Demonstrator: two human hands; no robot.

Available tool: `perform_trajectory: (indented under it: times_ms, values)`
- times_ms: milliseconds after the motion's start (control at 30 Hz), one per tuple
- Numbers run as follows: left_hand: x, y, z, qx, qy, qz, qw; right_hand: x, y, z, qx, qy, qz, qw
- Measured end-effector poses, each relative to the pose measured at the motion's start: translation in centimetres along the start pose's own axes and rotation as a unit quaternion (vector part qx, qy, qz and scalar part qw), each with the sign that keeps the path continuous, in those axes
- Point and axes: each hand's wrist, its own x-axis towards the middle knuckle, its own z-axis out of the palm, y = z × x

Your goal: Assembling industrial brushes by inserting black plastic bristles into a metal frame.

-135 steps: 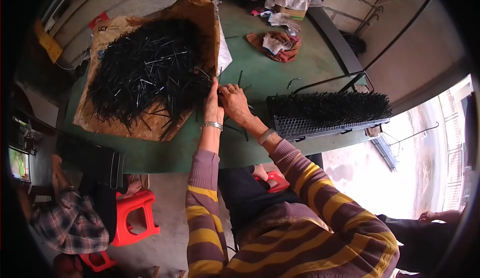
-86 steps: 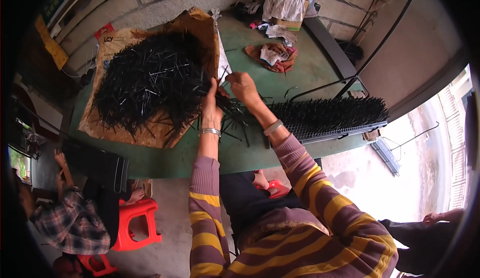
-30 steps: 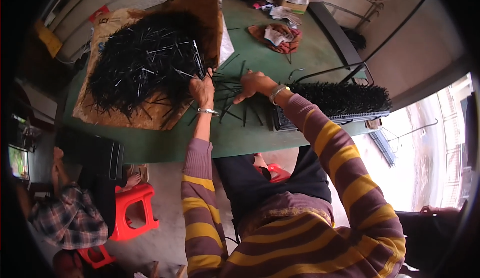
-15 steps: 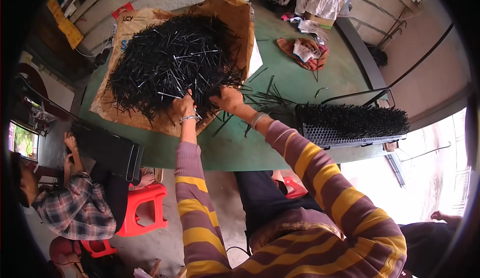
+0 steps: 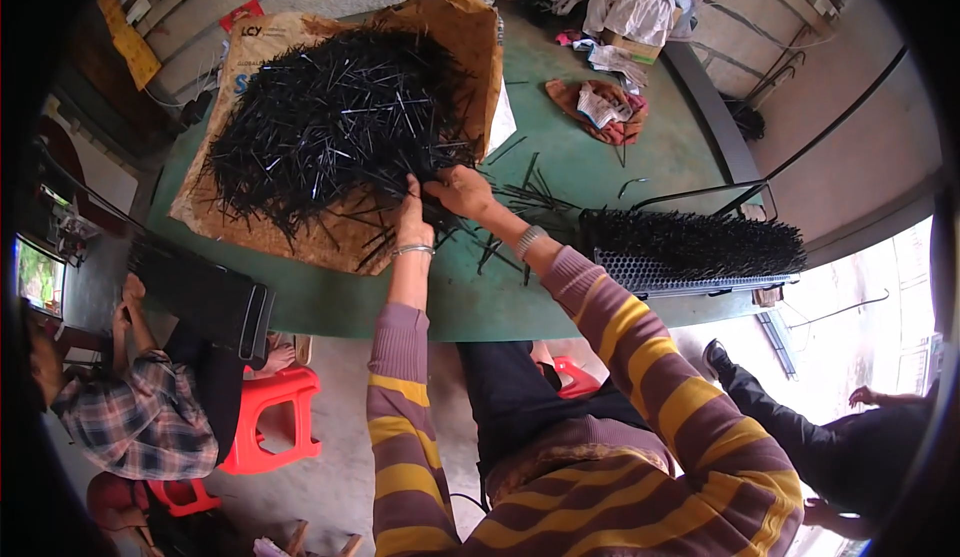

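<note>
1. The black pile is heaped on the sack, which is spread over the desk; the strips being handled are at the pile's near right corner.
2. The left hand is at that corner, thumb raised against dark strips. Its fingers are mostly hidden, so I cannot tell how far its grip is closed.
3. The right hand is just beside it, at the pile's right edge, fingers bent toward the same strips; whether its grip has hold of any is unclear.
4. Best, I judge, to let the left hand steady the strips while the right draws out a few, lengthwise; the pile looks tangled, and a sharp pull could drag others.
5. Level the ends with light fingertips, as thin strips probably slip or splay when squeezed.
6. Mind the right sleeve: loose strips lie right of the pile, and the rack, bristling with black pieces, stands farther right.
</note>
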Motion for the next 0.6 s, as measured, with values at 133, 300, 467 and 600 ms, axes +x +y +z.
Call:
perform_trajectory:
  times_ms: [133,300,467,600]
  values:
    - [-3.9,0.7,1.1,-0.059,-0.056,-0.04,0.996,-4.3,-1.9,-2.4,-0.115,0.082,-0.088,0.986]
    - [-6.9,0.0,5.5,-0.134,-0.126,-0.025,0.983,-7.1,-0.7,-5.4,-0.239,0.127,-0.135,0.953]
    - [-8.2,-0.1,6.5,-0.166,-0.204,-0.077,0.962,-9.4,1.3,-5.8,-0.279,0.166,-0.2,0.925]
    - [-9.1,-1.2,7.0,-0.166,-0.234,-0.08,0.955,-10.1,2.0,-5.5,-0.338,0.192,-0.172,0.905]
